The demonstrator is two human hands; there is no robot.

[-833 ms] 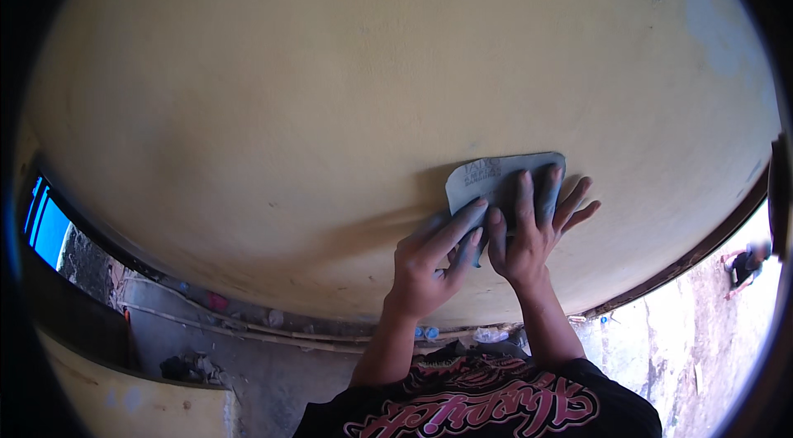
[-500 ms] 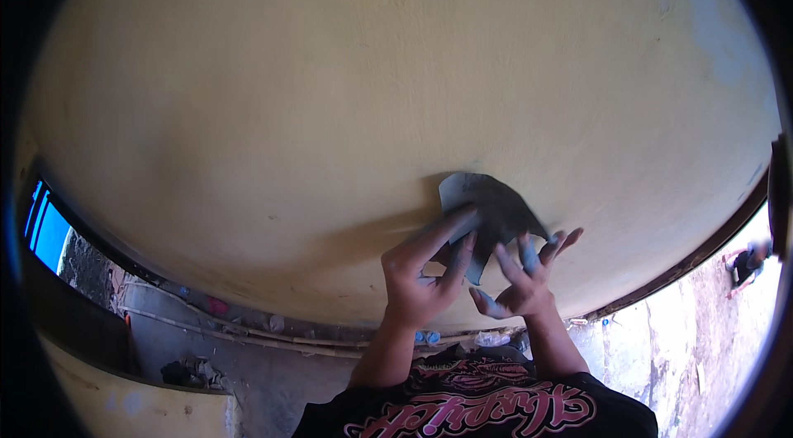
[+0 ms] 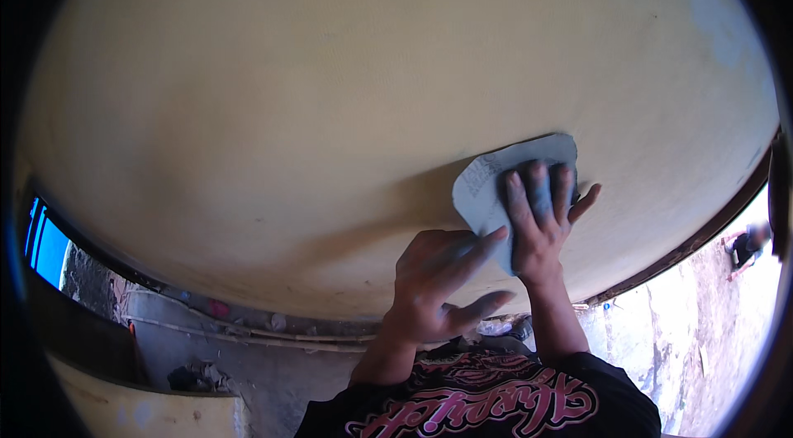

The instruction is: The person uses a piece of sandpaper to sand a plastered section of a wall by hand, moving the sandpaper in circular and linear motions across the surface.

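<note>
A pale grey sheet with a rounded, uneven outline, like sanding paper (image 3: pixel 481 196), lies against a cream painted wall (image 3: pixel 330 91). My right hand (image 3: pixel 538 223) is laid over it with fingers stretched and spread, dusted blue-grey, pressing it to the surface; the thumb is hidden. My left hand (image 3: pixel 438 281) is just below and left of it, open, thumb and index finger apart, index tip over the sheet's lower edge. Whether that tip touches cannot be told. Some left fingers are hidden.
A dusty floor (image 3: pixel 289 372) with long poles, rags and debris runs along the wall's foot. A low cream partition (image 3: pixel 149 413) stands lower left, a blue opening (image 3: pixel 47 248) at far left. Another person (image 3: pixel 747 249) in dark clothing is in the bright area at far right.
The sheet, bent and lower half a second ago, is flatter and higher. My right hand has moved up onto it, fingers straightened; my left hand has dropped back slightly and loosened.
</note>
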